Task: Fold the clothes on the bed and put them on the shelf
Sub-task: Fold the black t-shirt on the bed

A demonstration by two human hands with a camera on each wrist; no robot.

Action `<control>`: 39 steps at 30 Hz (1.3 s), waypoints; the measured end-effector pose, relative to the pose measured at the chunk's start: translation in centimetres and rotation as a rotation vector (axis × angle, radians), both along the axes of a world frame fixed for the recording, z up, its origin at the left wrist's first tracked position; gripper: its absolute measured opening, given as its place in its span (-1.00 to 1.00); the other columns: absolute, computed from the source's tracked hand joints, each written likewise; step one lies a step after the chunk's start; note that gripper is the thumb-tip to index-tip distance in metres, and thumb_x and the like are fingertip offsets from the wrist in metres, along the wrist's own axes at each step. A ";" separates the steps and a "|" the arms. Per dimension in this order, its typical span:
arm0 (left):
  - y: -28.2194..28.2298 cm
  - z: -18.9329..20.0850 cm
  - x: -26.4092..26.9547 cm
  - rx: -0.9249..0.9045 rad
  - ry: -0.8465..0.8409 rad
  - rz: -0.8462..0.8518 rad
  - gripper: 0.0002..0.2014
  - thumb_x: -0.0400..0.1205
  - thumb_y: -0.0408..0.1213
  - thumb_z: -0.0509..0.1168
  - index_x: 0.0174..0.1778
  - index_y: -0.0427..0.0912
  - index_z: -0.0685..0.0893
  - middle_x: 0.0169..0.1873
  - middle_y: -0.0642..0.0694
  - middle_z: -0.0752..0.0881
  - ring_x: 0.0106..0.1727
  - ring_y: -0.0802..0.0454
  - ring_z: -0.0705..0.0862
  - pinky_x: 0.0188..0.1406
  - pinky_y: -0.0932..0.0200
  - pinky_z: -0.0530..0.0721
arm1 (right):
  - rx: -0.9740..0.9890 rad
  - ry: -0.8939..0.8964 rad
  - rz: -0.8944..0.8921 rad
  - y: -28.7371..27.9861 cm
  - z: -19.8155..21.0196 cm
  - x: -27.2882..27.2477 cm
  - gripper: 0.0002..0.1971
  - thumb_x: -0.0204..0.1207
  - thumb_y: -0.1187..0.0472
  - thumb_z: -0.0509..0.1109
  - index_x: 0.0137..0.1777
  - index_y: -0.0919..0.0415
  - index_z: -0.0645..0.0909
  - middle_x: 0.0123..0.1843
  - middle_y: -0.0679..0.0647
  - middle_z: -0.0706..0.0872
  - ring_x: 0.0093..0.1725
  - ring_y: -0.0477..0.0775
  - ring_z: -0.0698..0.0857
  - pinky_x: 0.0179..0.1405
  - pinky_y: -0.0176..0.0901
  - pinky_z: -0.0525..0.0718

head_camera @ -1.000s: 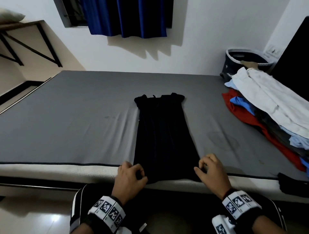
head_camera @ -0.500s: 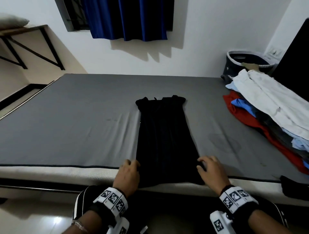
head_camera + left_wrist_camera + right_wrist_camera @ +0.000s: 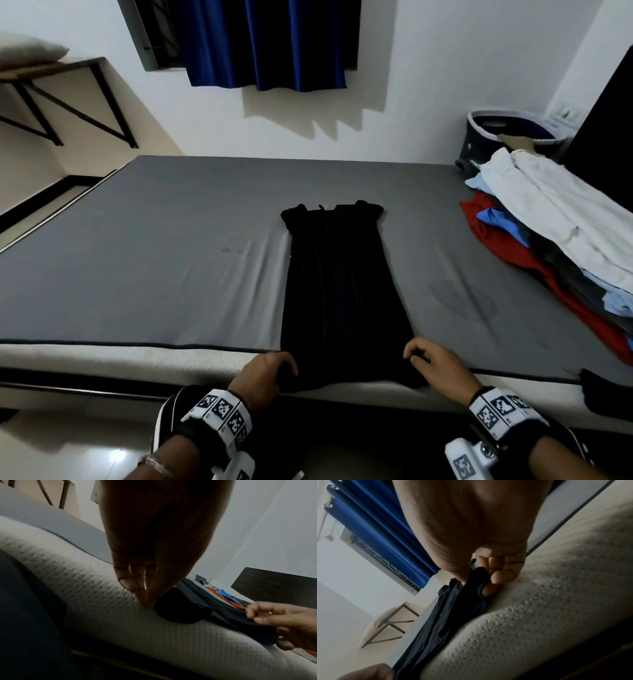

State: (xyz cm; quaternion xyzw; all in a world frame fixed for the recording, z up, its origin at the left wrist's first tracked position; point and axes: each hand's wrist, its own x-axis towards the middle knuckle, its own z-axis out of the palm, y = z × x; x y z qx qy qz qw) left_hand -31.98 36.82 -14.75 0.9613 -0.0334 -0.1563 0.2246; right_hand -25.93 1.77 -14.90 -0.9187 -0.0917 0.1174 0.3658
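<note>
blue curtain (image 3: 267, 41) at window – laundry basket (image 3: 507, 135) in far right corner

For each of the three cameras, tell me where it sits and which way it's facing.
Head: worn above, looking forward and down over the bed at the black dress; both hands and wristbands show.
Left wrist: under the left hand, looking along its fingers toward the dress hem; the right hand shows too.
Right wrist: under the right hand, looking along it toward the curtain.
Shared: all three see the dress.
</note>
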 end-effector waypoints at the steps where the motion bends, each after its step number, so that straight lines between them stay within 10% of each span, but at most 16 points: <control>1: 0.1 -0.2 0.0 -0.021 -0.019 0.035 -0.52 0.43 -0.54 0.25 -0.29 0.31 0.53 -0.18 0.26 0.64 -0.03 0.23 0.67 -0.04 0.45 0.55 | 0.040 0.022 -0.037 -0.1 -0.2 0.2 -0.68 0.56 0.41 0.32 -0.16 -0.09 0.67 -0.27 -0.15 0.74 -0.16 -0.03 0.70 -0.03 -0.17 0.62; 6: 0.6 0.0 0.3 -0.176 -0.144 0.147 -0.41 0.34 -0.58 0.28 -0.35 0.42 0.67 -0.30 0.23 0.74 -0.22 0.28 0.69 -0.14 0.33 0.63 | 0.270 0.102 -0.089 -1.0 -0.1 0.1 -0.47 0.50 0.63 0.13 -0.02 0.02 0.76 -0.17 -0.05 0.81 -0.12 0.03 0.72 -0.12 -0.31 0.57; 9: 0.7 0.1 0.3 -0.215 -0.210 0.118 -0.39 0.35 -0.51 0.43 -0.31 0.53 0.66 -0.20 0.22 0.69 -0.18 0.27 0.66 -0.15 0.43 0.58 | 0.298 0.086 -0.050 -1.3 0.1 0.0 -0.33 0.33 0.77 0.18 0.00 -0.04 0.79 -0.02 -0.19 0.84 0.15 -0.18 0.75 0.17 -0.47 0.58; 15: 0.8 0.1 0.5 -0.263 -0.395 0.007 -0.57 0.38 -0.38 0.55 -0.23 0.37 0.66 0.28 0.23 0.55 0.25 0.32 0.59 0.24 0.36 0.54 | 0.244 -0.252 -0.024 -0.9 0.3 0.0 -0.19 0.16 0.76 0.35 -0.14 -0.34 0.76 0.09 -0.21 0.65 0.12 -0.44 0.62 0.09 -0.68 0.44; 23: 1.3 0.0 0.3 -0.265 -0.383 -0.153 -0.64 0.56 -0.36 0.40 -0.07 0.25 0.47 0.12 0.47 0.71 0.50 0.45 0.40 0.54 0.29 0.29 | 0.076 -0.354 0.246 -1.8 1.0 0.3 -0.25 0.09 0.67 0.21 -0.01 -0.22 0.70 0.21 -0.79 0.49 0.45 -0.55 0.36 0.48 -0.62 0.15; 32: 1.5 1.7 -0.7 -0.320 -0.192 -0.198 -0.52 0.57 -0.37 0.36 -0.07 0.48 0.50 0.04 0.24 0.79 0.21 0.33 0.69 0.19 0.17 0.67 | 0.132 -0.210 0.240 -2.5 0.8 -0.8 -0.27 0.10 0.46 0.11 -0.01 -0.43 0.66 0.06 -0.40 0.78 0.30 -0.35 0.64 0.57 -0.47 0.17; 39: 1.6 4.5 1.9 -0.575 -0.128 -0.021 -0.83 0.63 -0.48 0.34 -0.12 -0.11 0.56 -0.26 0.21 0.72 -0.16 0.32 0.67 -0.08 0.28 0.60 | 0.290 -0.232 0.143 -1.2 2.8 1.4 -0.43 0.35 0.63 0.37 0.02 -0.15 0.68 -0.04 -0.17 0.80 0.07 -0.17 0.76 0.18 -0.30 0.64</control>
